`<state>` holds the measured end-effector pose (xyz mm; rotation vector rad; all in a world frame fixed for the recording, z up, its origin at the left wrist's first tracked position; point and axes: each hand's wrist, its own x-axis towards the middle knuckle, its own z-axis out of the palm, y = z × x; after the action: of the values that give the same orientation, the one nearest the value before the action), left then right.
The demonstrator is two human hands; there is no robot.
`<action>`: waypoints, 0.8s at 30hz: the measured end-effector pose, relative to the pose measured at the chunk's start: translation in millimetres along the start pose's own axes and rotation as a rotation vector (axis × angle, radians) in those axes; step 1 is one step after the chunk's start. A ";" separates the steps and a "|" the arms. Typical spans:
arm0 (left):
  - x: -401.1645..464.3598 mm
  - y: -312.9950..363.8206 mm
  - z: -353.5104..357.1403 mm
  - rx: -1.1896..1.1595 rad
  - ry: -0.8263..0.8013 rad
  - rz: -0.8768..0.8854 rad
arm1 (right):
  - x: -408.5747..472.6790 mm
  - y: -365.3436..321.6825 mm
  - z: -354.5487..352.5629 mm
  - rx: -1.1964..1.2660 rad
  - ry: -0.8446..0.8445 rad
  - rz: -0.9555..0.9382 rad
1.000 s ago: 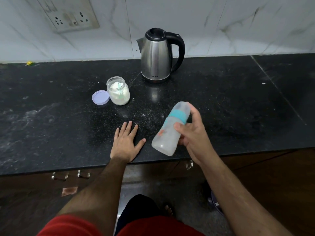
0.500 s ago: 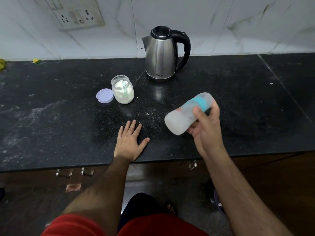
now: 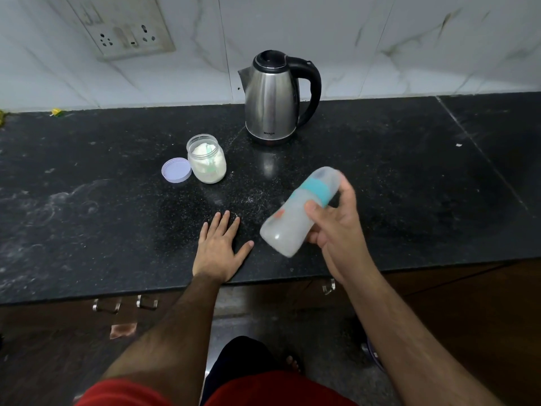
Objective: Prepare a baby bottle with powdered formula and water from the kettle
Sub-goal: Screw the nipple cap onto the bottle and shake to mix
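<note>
Right hand [image 3: 336,230] grips tilted, blurred baby bottle [image 3: 295,218] above surface [image 3: 409,186]; left hand [image 3: 218,249] flat, fingers spread, near formula jar [image 3: 207,162].

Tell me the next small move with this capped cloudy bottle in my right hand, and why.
Probably keep shaking briefly: the cloudy plastic baby bottle with the teal collar is tilted and motion-blurred in the right hand, capped, its contents milky. The left hand lies flat on the black stone counter.
</note>
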<state>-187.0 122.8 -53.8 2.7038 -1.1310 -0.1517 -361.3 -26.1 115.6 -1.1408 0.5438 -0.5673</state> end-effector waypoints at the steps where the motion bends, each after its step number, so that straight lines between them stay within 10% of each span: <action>1: 0.0 0.2 -0.2 -0.001 0.001 0.001 | -1.7 -0.7 0.2 -0.027 -0.033 0.001; 24: 0.4 0.5 -0.4 -0.029 0.008 -0.003 | 6.6 0.3 4.0 0.019 0.035 -0.035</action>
<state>-187.0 122.1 -53.3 2.6789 -1.1137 -0.1567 -353.7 -27.8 115.9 -1.1257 0.5487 -0.6224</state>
